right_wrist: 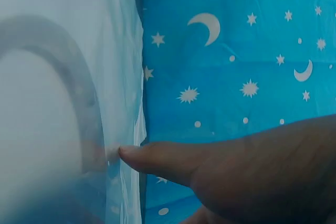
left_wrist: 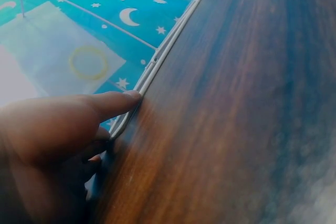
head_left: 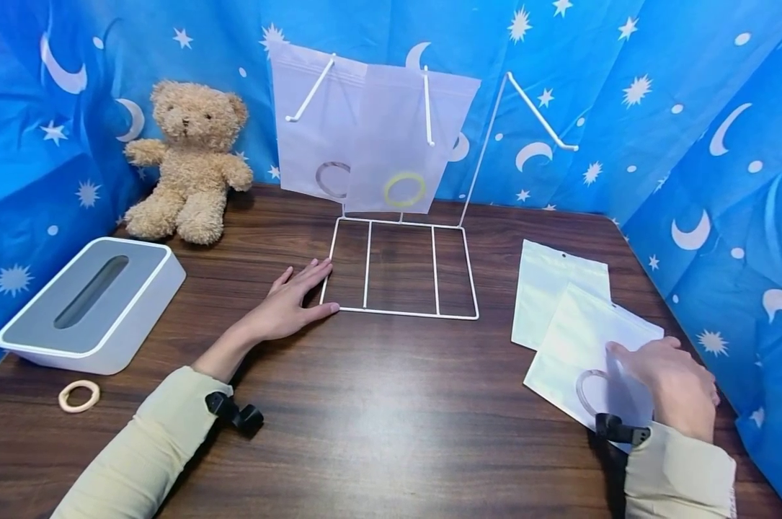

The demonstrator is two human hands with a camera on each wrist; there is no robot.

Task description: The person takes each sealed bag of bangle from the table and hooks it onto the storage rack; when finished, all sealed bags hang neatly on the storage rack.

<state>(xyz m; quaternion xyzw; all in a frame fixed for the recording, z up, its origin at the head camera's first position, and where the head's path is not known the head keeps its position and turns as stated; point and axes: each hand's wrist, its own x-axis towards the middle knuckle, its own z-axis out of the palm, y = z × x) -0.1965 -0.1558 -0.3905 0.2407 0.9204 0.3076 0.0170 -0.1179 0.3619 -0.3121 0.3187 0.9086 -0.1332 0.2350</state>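
The left hand (head_left: pixel 287 306) shows a wide grip, its fingers extended along the left side of a white wire rack (head_left: pixel 400 313) and its thumb at the rack's front left corner. The right hand (head_left: pixel 672 382) sets its thumb on the front pouch (head_left: pixel 575 349), a translucent white packet lying flat at the right of the brown wooden surface (head_left: pixel 397 404); the remaining fingers are largely hidden, so one cannot tell whether this grip pinches the packet. A pale ring (head_left: pixel 581 393) shows through the front pouch, partly covered by the hand and the black wrist camera (head_left: pixel 614 429). The front pouch overlaps the near corner of the rear pouch (head_left: pixel 546 288). Two further packets hang from the rack: the right hanging pouch (head_left: pixel 393 133) lies across the left hanging pouch (head_left: pixel 329 137), masking part of the dull ring (head_left: pixel 320 179) within the latter, while a yellow ring (head_left: pixel 388 189) shows in the former. The right prong (head_left: pixel 536 109) angles forward, well apart from both. At left, a grey-topped tissue box (head_left: pixel 127 288) stands near a beige ring (head_left: pixel 66 405), with the left sleeve (head_left: pixel 150 432) between these and the middle of the surface. A teddy bear (head_left: pixel 186 158) sits behind the box, against a blue curtain (head_left: pixel 676 43) patterned with moons and stars.
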